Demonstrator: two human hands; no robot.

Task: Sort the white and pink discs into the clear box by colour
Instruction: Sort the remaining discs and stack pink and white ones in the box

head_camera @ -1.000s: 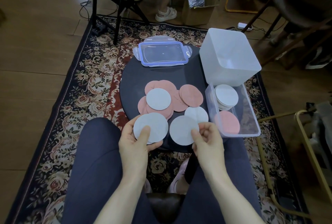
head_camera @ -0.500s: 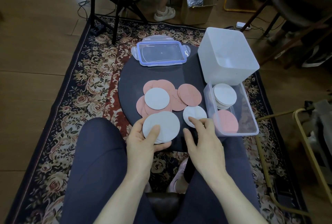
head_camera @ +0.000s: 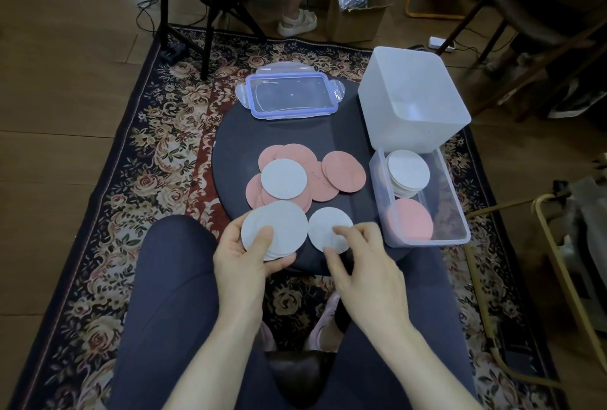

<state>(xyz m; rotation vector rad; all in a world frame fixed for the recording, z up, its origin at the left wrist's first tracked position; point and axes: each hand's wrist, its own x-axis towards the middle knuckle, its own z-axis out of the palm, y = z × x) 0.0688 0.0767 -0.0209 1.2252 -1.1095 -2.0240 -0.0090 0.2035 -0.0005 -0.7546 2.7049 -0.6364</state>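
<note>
Left hand (head_camera: 244,253) is gripping a small stack of flat white round discs (head_camera: 279,229) at the near edge of the dark round bench (head_camera: 230,153), thumb lying across the top disc and fingers curled underneath. Right hand (head_camera: 364,261) is reaching onto a single white round disc (head_camera: 326,229) lying flat on the bench just beside that stack; its fingertips (head_camera: 340,230) are touching the disc's top and its thumb is sitting at the near edge, though a firm pinch cannot be made out. Farther back, a loose pile of pink round discs (head_camera: 345,171) is overlapping on the bench, with one more white disc (head_camera: 284,179) resting on top of it. To the right, the clear rectangular plastic box (head_camera: 456,209) is holding a stack of white discs (head_camera: 409,173) at its far end and a pink disc (head_camera: 410,224) at its near end. A frosted white square tub (head_camera: 414,97) is standing just behind the box, and a clear lid with a blue rim (head_camera: 290,95) is lying at the far edge of the bench.
</note>
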